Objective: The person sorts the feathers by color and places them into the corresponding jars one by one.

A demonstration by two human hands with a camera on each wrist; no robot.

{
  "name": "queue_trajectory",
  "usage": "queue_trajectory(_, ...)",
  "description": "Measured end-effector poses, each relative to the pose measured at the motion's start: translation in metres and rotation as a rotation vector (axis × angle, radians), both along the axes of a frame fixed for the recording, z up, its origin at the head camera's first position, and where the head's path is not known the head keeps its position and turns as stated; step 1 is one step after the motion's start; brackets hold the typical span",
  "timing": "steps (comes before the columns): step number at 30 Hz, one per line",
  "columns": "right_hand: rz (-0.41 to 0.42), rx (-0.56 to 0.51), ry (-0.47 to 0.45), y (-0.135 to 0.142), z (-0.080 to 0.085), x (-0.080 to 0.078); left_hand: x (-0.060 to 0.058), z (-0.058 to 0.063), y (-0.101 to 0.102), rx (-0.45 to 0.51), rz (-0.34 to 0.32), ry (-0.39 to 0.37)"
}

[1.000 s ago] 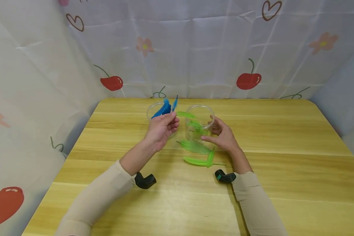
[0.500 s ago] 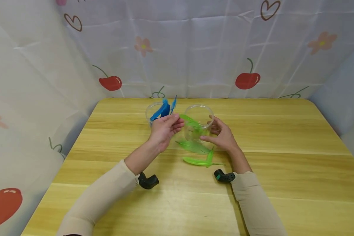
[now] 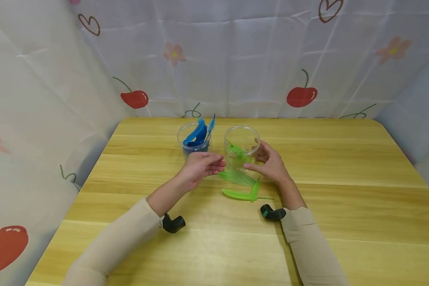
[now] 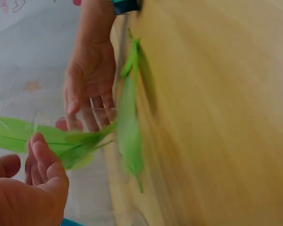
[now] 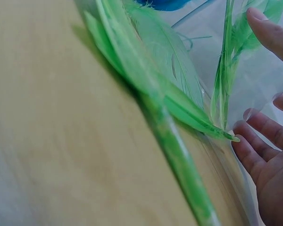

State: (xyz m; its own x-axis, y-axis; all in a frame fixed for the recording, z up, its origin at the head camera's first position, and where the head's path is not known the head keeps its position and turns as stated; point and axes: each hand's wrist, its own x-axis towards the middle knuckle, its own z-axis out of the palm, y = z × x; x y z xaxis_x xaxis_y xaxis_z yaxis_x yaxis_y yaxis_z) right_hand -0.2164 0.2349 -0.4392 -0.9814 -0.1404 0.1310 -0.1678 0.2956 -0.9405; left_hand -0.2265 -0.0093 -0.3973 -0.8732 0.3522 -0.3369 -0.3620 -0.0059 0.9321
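My right hand (image 3: 271,165) holds a clear plastic cup (image 3: 242,127) from its right side, thumb in front and fingers behind. Inside this cup stand several green feathers (image 3: 237,151). My left hand (image 3: 200,169) is just left of the cup, low over the table, its fingers loosely bent with nothing between them. In the left wrist view the fingertips overlap a green feather (image 4: 12,134) that leans in the cup. In front of the cup, a pale green feather (image 3: 239,177) and brighter green feathers (image 3: 237,195) lie on the table.
A second clear cup (image 3: 180,133) with blue feathers (image 3: 200,133) stands to the left, behind my left hand. The wooden table (image 3: 343,159) ends at a white curtain (image 3: 228,59) printed with cherries and flowers. A black wrist device (image 3: 174,223) is on my left sleeve.
My left hand carried a green feather rightward from beside the blue-feather cup and let it go into the right cup. It has since come down toward the table. The right hand stays put.
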Motion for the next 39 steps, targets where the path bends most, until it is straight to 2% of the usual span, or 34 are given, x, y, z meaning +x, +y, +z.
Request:
queue_trajectory(4,0.001,-0.002,0.005,0.000,0.001,0.001,0.001,-0.012,-0.006,-0.132,-0.138,0.037)
queue_trajectory(6,0.003,-0.005,0.007,0.001,0.001,0.001,0.002,-0.018,-0.008,-0.195,-0.183,0.055)
queue_trajectory(15,0.006,0.001,0.009,0.001,-0.001,0.000,0.002,-0.033,-0.014,-0.388,-0.256,0.139)
queue_trajectory(22,0.004,-0.006,0.004,0.001,0.000,0.001,0.006,-0.040,-0.011,-0.400,-0.328,0.117)
queue_trajectory(27,0.000,-0.005,-0.006,0.001,0.001,0.002,0.009,-0.042,-0.010,-0.386,-0.350,0.096)
queue_trajectory(39,0.001,-0.004,-0.003,0.000,0.001,0.001,0.012,-0.044,-0.006,-0.371,-0.383,0.101)
